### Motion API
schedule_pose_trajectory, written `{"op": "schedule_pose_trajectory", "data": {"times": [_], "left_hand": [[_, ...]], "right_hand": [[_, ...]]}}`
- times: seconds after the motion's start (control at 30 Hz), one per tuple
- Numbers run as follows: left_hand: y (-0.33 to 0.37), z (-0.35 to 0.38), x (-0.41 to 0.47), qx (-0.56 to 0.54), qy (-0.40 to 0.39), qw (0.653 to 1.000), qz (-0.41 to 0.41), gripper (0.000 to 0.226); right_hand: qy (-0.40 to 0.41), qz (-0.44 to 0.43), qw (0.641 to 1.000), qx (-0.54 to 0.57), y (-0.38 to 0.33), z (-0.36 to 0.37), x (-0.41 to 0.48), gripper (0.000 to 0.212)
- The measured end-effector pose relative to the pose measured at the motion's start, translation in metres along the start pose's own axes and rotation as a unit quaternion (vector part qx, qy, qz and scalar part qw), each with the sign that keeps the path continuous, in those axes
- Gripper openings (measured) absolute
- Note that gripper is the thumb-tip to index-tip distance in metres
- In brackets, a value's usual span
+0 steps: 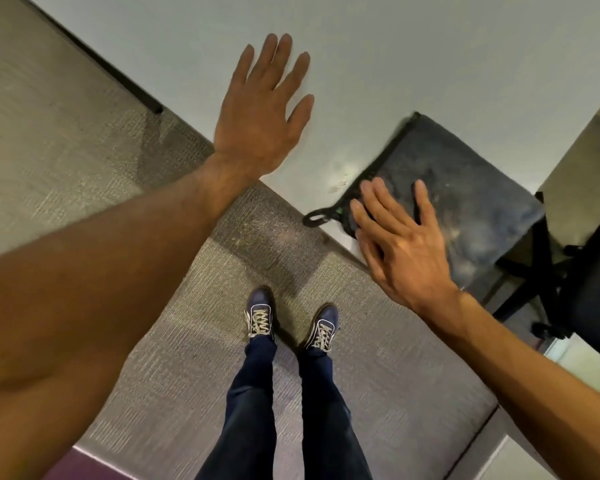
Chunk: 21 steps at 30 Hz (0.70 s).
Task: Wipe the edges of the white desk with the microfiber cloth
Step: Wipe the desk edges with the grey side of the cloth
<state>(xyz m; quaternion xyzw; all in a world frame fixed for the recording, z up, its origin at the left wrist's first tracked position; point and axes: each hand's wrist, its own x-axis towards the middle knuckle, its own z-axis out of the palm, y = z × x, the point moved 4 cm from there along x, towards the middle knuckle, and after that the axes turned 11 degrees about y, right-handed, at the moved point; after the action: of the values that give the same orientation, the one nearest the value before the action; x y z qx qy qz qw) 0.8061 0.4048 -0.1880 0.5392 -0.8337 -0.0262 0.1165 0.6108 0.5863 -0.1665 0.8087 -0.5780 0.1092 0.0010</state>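
The microfiber cloth (465, 199) lies spread flat on the white worktop (430, 57), at the near corner, with one side reaching the near edge and its hanging loop (317, 216) overhanging that edge. The right hand (399, 244) is flat and open, fingers spread, resting on the near part of the cloth; it presses and does not clamp. The left hand (260, 112) is likewise open, fingers spread, over the bare worktop near the same edge; contact cannot be confirmed. Faint marks (340, 183) remain on the surface just beside the cloth, so wiping is judged incomplete. The near edge runs clear leftward. To the right, an office chair (575, 271) stands close to the corner and may restrict movement there.
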Motion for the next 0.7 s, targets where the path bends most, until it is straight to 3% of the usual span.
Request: {"op": "schedule_pose_trajectory", "data": {"times": [0.13,0.47,0.7], "left_hand": [[0.001,0.001,0.001,-0.005,0.000,1.000,-0.008,0.061],[0.002,0.000,-0.001,0.004,0.013,1.000,-0.005,0.062],[0.003,-0.002,-0.003,0.002,0.033,0.999,0.000,0.061]], "right_hand": [[-0.046,0.025,0.997,-0.050,0.018,-0.011,-0.022,0.046],[-0.013,0.089,0.995,-0.052,-0.025,0.033,0.070,0.050],[-0.024,-0.007,0.999,-0.049,-0.006,0.004,-0.007,0.042]]}}
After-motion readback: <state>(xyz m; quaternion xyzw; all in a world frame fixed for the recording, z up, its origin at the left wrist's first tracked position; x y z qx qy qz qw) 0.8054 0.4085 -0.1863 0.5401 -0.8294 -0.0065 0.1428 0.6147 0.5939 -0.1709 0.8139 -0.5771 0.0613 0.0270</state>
